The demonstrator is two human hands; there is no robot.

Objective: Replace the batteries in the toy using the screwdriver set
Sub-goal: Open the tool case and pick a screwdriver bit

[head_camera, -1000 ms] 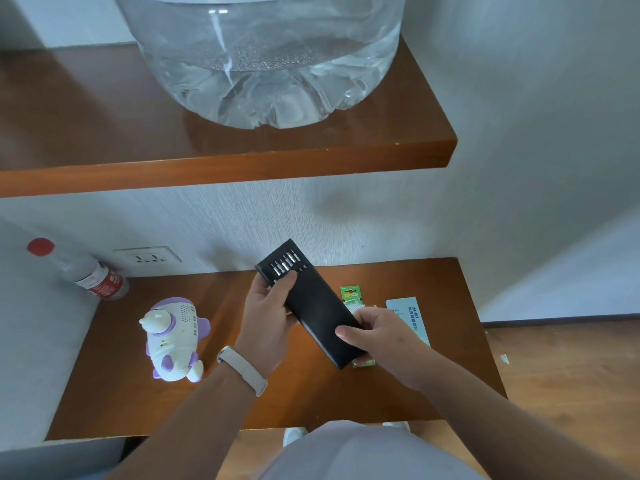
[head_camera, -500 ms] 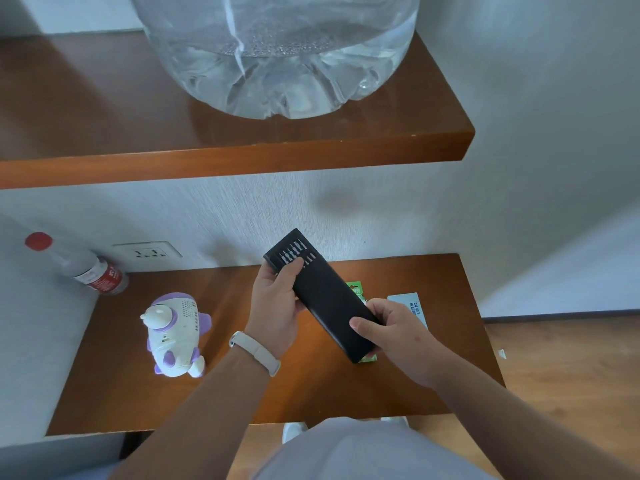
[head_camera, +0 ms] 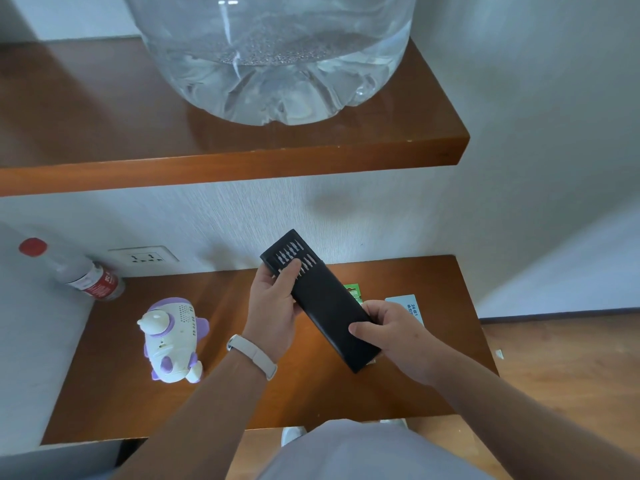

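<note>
The black screwdriver set (head_camera: 325,306) has hardly moved since the earlier frame, and is held slantwise in the air to the right of the purple-and-white toy airplane (head_camera: 171,341), which rests on the lower shelf (head_camera: 121,403). The left hand (head_camera: 273,306) grips its far end, thumb on the exposed bits (head_camera: 289,254), while the right hand (head_camera: 394,330) grasps its near end. A green battery pack (head_camera: 354,292) peeks out behind it, farther right of the toy.

The water jug (head_camera: 270,64) runs off the top edge. The black case (head_camera: 325,306) hides most of the green pack (head_camera: 353,294), its print unreadable
</note>
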